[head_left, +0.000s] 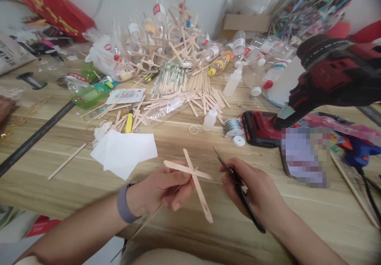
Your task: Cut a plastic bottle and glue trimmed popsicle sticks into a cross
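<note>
My left hand [175,187], with a purple band at the wrist, pinches two wooden craft sticks [202,199] crossed in an X. A thin wooden skewer [145,223] slants down from beneath this hand, and a small pointed tip shows at the crossing. To the right, my right hand [248,185] is closed around black-handled scissors [250,209], their narrow dark tip pointing up and left. The scissors are apart from the sticks. White paper sheets [131,153] lie on the table beyond my left hand.
Craft sticks [205,98], plastic bottles [238,44] and a glue bottle [210,120] crowd the back. A red-black power tool [262,128] stands at right near a phone [305,157]. A yellow-handled screwdriver [129,122] lies left of centre. Another person's hand [6,108] shows at the left edge.
</note>
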Tool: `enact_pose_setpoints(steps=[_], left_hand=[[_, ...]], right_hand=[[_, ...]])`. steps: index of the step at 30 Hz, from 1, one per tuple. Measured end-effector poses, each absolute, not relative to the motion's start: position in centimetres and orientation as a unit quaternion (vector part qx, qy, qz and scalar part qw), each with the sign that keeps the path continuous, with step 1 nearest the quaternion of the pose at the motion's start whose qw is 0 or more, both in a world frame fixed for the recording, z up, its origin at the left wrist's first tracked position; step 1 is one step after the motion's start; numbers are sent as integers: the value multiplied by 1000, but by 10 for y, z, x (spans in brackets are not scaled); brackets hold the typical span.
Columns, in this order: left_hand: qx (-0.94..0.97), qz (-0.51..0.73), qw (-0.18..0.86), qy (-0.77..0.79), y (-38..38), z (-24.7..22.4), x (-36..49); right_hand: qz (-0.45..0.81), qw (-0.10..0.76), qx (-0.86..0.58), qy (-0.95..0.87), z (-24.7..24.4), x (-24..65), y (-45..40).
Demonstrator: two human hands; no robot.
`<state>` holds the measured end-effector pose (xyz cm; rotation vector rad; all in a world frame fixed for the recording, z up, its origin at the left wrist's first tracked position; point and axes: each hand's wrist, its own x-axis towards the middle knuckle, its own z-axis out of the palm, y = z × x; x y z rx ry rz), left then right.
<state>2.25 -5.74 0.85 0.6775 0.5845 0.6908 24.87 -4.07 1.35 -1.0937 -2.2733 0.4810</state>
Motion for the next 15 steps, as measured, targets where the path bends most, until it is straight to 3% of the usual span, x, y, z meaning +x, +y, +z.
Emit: enact_pose_setpoints(steps=[7, 15], left_hand=[[353, 320, 829, 292, -58, 4, 24], [356, 315, 824, 309, -60, 1, 26]], right_hand=[[228, 218, -386, -867, 15, 240, -49], [252, 209, -391, -860, 11, 241, -57]])
